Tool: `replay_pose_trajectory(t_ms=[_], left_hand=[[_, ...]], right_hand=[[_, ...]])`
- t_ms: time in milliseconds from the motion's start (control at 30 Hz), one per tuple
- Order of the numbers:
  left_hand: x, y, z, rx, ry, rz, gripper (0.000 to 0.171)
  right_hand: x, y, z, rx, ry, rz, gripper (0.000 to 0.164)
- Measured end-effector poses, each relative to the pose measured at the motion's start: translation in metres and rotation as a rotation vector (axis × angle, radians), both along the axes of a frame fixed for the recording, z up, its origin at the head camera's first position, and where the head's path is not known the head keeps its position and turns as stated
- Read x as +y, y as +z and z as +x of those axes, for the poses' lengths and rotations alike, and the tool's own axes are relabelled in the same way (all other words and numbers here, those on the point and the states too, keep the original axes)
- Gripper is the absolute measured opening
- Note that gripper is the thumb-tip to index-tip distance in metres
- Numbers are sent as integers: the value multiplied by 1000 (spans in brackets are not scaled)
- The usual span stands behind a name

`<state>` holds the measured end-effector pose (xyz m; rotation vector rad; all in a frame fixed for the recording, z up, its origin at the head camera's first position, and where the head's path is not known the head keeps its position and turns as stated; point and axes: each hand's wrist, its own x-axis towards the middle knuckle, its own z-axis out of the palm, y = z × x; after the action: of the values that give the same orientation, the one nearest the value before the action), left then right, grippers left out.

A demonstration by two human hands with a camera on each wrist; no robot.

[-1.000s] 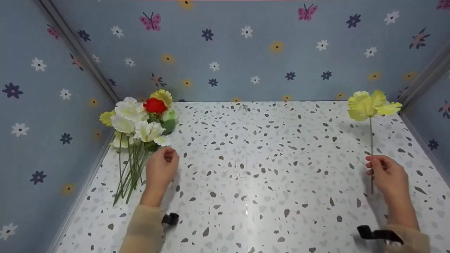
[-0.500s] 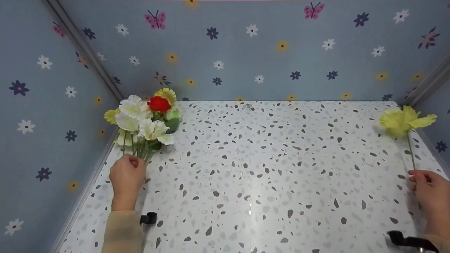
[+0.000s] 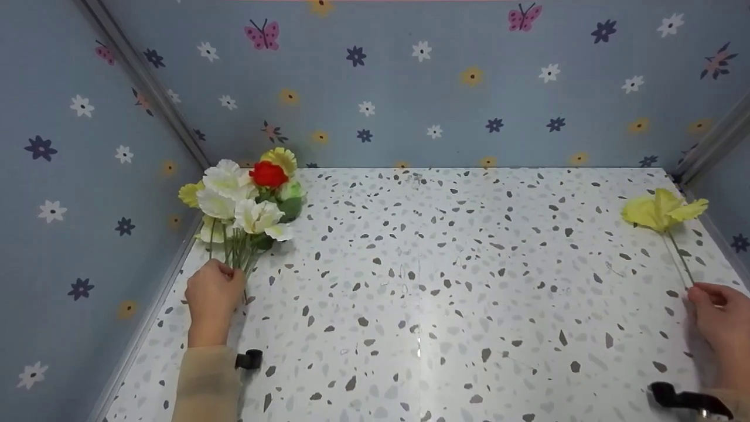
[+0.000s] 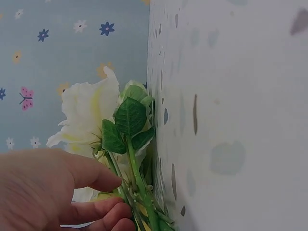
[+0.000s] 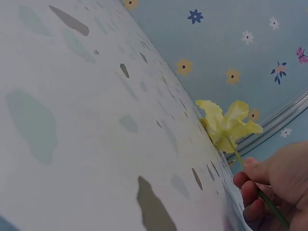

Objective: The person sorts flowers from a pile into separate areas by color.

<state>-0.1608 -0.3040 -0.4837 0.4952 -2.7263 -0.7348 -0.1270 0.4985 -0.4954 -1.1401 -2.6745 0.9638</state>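
Observation:
A bunch of artificial flowers, with white and yellow blooms and a red rose, lies at the back left. My left hand is at its green stems, covering their lower ends in the head view. From the left wrist, thumb and fingers curl in at a green stem below the leaves. At the far right, my right hand pinches the stem of a single yellow flower. Its bloom is close over the table, pointing towards the back corner.
The white speckled table stretches between the hands. Blue patterned panels stand behind it and along the left side, joined by grey corner strips. Black wrist straps show at both sleeves.
My left hand has moved left onto the stems of the bunch. My right hand has carried the yellow flower to the right and forward edge, and its bloom has come down towards the table.

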Motion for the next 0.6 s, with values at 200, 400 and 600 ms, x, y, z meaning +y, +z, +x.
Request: replay_pose_trajectory(t_ms=[200, 400, 600], left_hand=[[0, 2, 1, -15, -4, -5, 18], [0, 3, 2, -18, -16, -8, 13], [1, 3, 2, 7, -4, -39, 17]], right_hand=[[8, -9, -2, -16, -47, 43, 45], [15, -16, -2, -38, -109, 66, 42], [16, -18, 1, -24, -106, 63, 41]])
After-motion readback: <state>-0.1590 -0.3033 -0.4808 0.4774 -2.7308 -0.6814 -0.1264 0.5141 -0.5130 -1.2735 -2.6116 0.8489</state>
